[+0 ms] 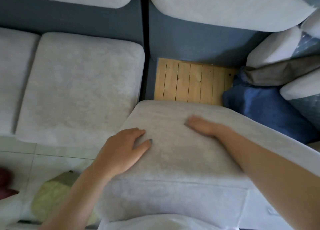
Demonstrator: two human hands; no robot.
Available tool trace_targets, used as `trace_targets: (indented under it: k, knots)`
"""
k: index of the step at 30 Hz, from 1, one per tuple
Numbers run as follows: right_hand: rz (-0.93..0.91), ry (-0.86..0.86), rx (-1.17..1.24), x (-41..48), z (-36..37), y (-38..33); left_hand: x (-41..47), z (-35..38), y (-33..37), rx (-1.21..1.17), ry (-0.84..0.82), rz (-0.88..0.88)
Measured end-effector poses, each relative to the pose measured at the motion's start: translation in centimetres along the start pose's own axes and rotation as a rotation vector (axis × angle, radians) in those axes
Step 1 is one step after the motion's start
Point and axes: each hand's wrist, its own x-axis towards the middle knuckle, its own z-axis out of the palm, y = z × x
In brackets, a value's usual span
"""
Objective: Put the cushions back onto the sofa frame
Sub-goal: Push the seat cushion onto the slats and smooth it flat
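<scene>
A large light grey seat cushion [174, 160] lies partly over the sofa frame, whose bare wooden slats [192, 81] show just beyond its far edge. My left hand [123, 151] rests flat on the cushion's top near its left edge, fingers spread. My right hand [202, 126] lies flat on the top further in, blurred. Neither hand grips anything. A seated grey cushion [81, 89] fills the place to the left, with another [13, 77] beside it.
Grey back cushions [230, 6] lean against the dark blue backrest [199, 40]. A pile of cushions and a blue pillow [265, 108] crowds the right side. Pale floor tiles [52, 158], a yellowish slipper [52, 196] and a dark red object [5, 183] lie at lower left.
</scene>
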Motion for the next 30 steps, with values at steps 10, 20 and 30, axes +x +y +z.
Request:
trace_targets:
  k: [10,20,30]
  knots:
    - [0.023,-0.102,-0.016,-0.4,0.9,2.6,-1.2,1.6,2.2,0.328,-0.104,0.336]
    - [0.063,-0.089,0.037,-1.9,-1.2,5.3,0.0,3.4,6.2,0.431,-0.113,0.462]
    - [0.067,0.067,0.105,-2.5,-3.2,7.7,1.9,6.8,12.0,0.449,-0.153,0.521]
